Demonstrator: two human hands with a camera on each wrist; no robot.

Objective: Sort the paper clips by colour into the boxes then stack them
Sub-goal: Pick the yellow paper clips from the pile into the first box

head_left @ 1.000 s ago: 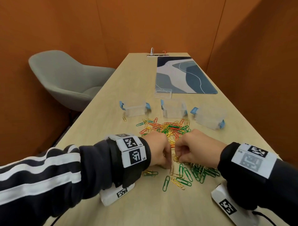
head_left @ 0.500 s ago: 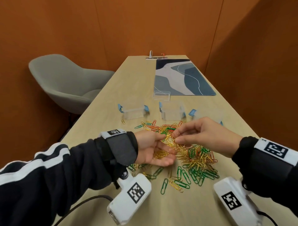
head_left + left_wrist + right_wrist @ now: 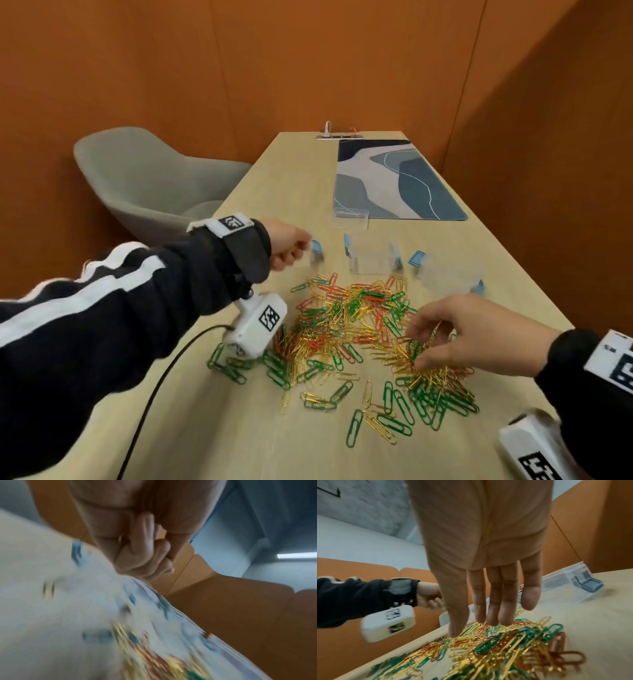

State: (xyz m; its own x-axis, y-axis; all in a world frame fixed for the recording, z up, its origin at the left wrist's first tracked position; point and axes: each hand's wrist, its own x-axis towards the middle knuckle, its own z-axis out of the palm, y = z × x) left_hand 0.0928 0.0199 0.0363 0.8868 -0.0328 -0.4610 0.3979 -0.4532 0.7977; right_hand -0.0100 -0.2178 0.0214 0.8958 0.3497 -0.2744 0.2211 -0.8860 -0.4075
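Hundreds of light, springy, tangle-prone paper clips (image 3: 359, 329) on the table (image 3: 212, 428): left hand (image 3: 289, 250) fisted on gold clips (image 3: 120, 539) beyond the heap; right hand (image 3: 452, 334) spread over it, best pinching single loops.

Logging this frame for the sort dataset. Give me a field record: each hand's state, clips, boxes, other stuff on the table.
left hand: curled round gold clips, at the left box
right hand: fingers straight, spread just above the clip pile, holding nothing
clip pile: green, gold and red clips mixed, loose on the table
boxes: three clear ones with blue latches; middle box and right box look empty
lid: clear, lying beyond the boxes
desk mat: far end of table
progress: sorting barely started
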